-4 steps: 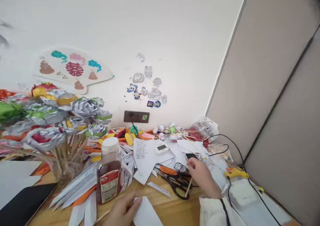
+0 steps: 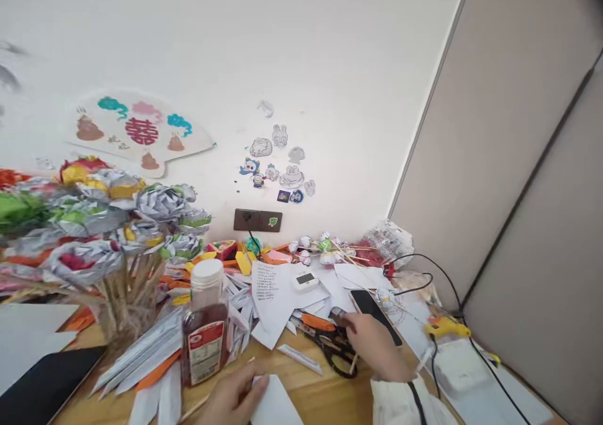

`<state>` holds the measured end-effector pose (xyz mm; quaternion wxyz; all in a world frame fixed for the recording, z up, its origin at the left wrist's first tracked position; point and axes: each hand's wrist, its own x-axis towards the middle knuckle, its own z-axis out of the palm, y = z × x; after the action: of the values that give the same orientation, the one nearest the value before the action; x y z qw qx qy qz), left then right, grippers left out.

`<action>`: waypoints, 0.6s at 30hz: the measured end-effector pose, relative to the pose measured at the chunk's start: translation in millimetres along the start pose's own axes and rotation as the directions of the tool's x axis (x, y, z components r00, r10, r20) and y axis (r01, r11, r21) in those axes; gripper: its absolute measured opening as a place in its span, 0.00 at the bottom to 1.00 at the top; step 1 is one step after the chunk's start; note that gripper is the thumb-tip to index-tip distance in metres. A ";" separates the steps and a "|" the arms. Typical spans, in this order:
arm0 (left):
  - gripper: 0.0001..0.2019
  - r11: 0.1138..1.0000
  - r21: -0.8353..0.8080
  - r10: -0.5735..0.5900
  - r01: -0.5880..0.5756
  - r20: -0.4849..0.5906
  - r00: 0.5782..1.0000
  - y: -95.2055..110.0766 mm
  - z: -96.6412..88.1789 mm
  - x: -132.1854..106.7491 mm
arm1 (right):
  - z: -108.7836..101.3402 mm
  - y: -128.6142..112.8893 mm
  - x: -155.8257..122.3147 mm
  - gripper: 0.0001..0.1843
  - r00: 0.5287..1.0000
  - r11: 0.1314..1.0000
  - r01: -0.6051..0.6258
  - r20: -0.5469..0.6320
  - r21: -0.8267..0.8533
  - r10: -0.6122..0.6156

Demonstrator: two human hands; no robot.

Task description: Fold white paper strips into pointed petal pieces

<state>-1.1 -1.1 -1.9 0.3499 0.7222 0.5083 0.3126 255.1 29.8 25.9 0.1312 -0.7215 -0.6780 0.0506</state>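
Note:
My left hand [image 2: 233,397] rests at the bottom edge with its fingers closed on the corner of a white sheet of paper [image 2: 277,406] lying on the wooden table [image 2: 325,397]. My right hand [image 2: 374,346] reaches over black-and-orange scissors [image 2: 330,340], its fingers curled down onto their handles. A thin wooden stick [image 2: 352,363] shows under this hand. A black phone [image 2: 374,309] lies just behind the right hand.
A bottle with a white cap and red label [image 2: 205,324] stands left of centre. Paper flowers on sticks [image 2: 108,224] fill a jar at the left. Folded paper strips [image 2: 141,356], written notes [image 2: 271,290], a yellow glue gun [image 2: 445,328] with cables and a dark tablet [image 2: 42,381] surround them.
My right hand has slid left and toward me, off the phone and onto the scissors. The phone now shows in full. My left hand has barely moved.

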 end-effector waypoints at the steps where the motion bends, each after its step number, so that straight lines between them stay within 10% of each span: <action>1: 0.14 1.000 0.007 0.005 -0.006 0.009 1.000 -0.5 0.2 0.2 | 3.2 -1.7 0.3 0.14 0.999 0.999 -0.027 -0.025 -0.040 0.026; 18: 0.15 0.997 0.063 0.042 -0.047 0.083 0.996 -3.2 1.5 2.0 | 36.6 -12.5 18.9 0.08 0.889 0.911 -0.225 -0.455 -0.345 0.047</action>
<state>-0.9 1.3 -5.2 0.3396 0.7565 0.4871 0.2739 235.3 53.5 -4.0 0.1305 -0.7722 -0.5742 -0.2386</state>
